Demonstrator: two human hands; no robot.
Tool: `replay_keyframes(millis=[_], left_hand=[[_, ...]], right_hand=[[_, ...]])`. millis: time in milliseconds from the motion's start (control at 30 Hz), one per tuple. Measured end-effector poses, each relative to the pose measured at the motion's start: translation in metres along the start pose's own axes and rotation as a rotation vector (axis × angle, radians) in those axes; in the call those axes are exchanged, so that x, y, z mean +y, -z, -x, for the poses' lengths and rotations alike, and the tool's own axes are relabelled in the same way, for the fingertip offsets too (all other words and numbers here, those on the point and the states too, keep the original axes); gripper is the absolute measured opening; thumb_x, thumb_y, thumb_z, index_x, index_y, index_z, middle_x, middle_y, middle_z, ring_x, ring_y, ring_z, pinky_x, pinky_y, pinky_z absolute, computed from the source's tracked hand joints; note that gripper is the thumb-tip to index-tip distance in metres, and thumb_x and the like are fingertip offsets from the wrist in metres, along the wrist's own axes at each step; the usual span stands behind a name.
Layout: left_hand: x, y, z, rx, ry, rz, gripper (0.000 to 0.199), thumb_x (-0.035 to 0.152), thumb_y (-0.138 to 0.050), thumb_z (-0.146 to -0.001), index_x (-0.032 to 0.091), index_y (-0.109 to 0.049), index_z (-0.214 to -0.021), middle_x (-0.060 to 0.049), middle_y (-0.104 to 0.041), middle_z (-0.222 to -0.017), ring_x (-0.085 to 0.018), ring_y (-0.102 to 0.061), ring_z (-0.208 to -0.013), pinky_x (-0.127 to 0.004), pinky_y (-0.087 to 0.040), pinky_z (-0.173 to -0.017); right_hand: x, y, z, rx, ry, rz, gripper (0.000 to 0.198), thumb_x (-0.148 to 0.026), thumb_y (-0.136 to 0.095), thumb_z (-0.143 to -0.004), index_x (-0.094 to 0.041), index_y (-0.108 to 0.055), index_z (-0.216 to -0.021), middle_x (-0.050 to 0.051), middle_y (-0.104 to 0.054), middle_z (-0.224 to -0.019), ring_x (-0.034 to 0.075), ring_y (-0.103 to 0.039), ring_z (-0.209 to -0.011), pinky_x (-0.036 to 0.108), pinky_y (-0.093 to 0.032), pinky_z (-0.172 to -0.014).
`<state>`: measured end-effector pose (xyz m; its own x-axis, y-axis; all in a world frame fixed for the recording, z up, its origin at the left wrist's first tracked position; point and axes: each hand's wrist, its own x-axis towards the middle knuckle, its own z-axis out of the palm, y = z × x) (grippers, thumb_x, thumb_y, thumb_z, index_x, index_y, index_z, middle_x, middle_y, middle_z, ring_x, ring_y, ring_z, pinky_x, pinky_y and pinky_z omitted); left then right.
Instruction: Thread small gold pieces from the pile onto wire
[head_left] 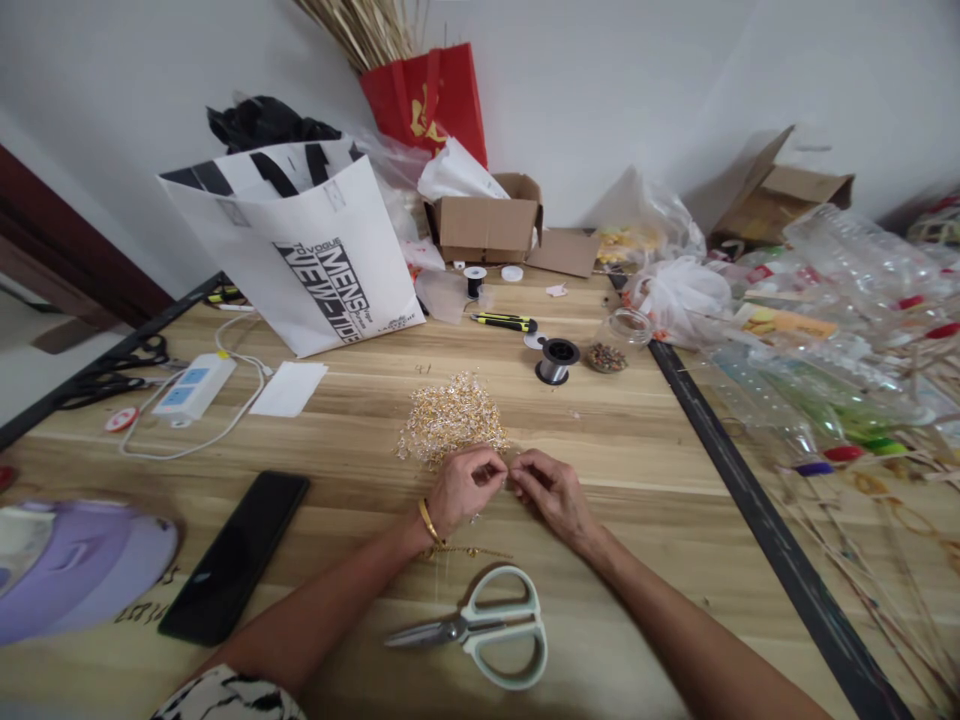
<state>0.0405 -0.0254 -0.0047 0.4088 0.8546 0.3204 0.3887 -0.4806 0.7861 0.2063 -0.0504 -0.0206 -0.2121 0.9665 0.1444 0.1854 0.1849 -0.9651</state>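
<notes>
My left hand [466, 490] and my right hand [551, 490] meet over the wooden table, fingertips pinched close together. Whatever lies between the fingers is too small to make out. Just beyond my left hand spreads a pile of small gold and clear beads [454, 415]. A gold bangle [430, 522] circles my left wrist. Below the hands, a thin gold chain [480, 551] rests on the table, and a fine thread hangs near it. Closer to me lie scissors [504, 628] with pale green handles, blades pointing left.
Left are a black phone [234, 555], a power strip [195, 387] and a white paper bag [300, 250]. Behind the beads lie a utility knife [504, 322], a wire spool [556, 362] and a jar of beads [609, 356]. Plastic bottles [825, 380] crowd the right.
</notes>
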Motion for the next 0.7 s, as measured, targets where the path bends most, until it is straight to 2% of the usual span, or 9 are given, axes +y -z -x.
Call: replay_keyframes(millis=[300,467,700], left_hand=[[0.0,0.0018,-0.001,-0.014,0.026,0.048,0.008,0.01,-0.059,-0.072,0.015,-0.063,-0.068,-0.003,-0.065,-0.07,-0.013,-0.058,-0.067,-0.023,-0.045,-0.066],[-0.0027,0.0037,-0.0015,-0.071,0.054,0.113,0.008,0.01,-0.06,-0.073,0.015,-0.064,-0.068,-0.003,-0.065,-0.07,-0.013,-0.059,-0.068,-0.023,-0.045,-0.066],[-0.0039,0.0102,-0.0035,-0.145,0.002,0.139,0.007,0.014,-0.061,-0.074,0.016,-0.065,-0.07,-0.004,-0.067,-0.073,-0.013,-0.06,-0.069,-0.024,-0.045,-0.068]], right_hand=[[0.0018,0.0008,0.0011,-0.01,-0.032,-0.039,0.021,-0.038,-0.057,-0.083,-0.017,-0.056,-0.081,-0.001,-0.055,-0.059,0.011,-0.05,-0.052,0.021,-0.041,-0.049],[0.0006,0.0,0.0009,-0.042,-0.008,-0.068,0.021,-0.037,-0.057,-0.084,-0.017,-0.053,-0.084,-0.002,-0.054,-0.06,0.01,-0.05,-0.051,0.021,-0.041,-0.049],[-0.0013,0.0017,-0.0013,-0.125,-0.053,-0.214,0.026,-0.039,-0.061,-0.081,-0.018,-0.05,-0.09,-0.003,-0.055,-0.062,0.01,-0.05,-0.051,0.021,-0.041,-0.05]])
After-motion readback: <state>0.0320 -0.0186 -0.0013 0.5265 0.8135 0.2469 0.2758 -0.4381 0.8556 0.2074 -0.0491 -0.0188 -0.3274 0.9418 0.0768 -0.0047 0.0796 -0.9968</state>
